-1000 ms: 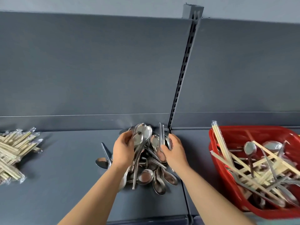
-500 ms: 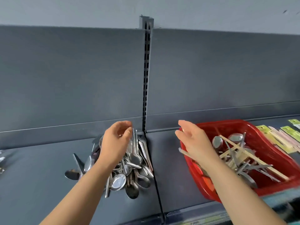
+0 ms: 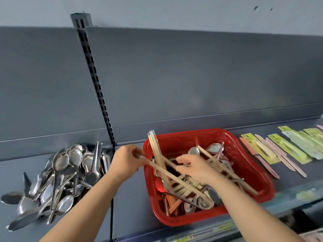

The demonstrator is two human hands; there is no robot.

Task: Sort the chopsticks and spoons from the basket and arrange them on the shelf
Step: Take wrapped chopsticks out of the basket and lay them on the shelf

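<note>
One end of a chopstick pack [image 3: 172, 177] is pinched by the left hand [image 3: 126, 162]. The fingers are curled round it just outside the left wall of the basket [image 3: 244, 147]. The end is likely held so that the long pack can be pulled free of the heap without bending. The rest of the pack lies slanted across the basket, on top of the mixed heap inside.

The right hand [image 3: 194, 167] is set down inside the basket, fingers bent over the heap. Whether anything is gripped there cannot be told. It may be placed there to hold the heap down.

The back of each hand is turned up, and both forearms are stretched in from the near edge.

The sorted spoons [image 3: 66, 172] are piled on the shelf [image 3: 136, 198] to the left, kept apart from the basket. Coloured packs [image 3: 283, 147] are lined up to the right.
</note>
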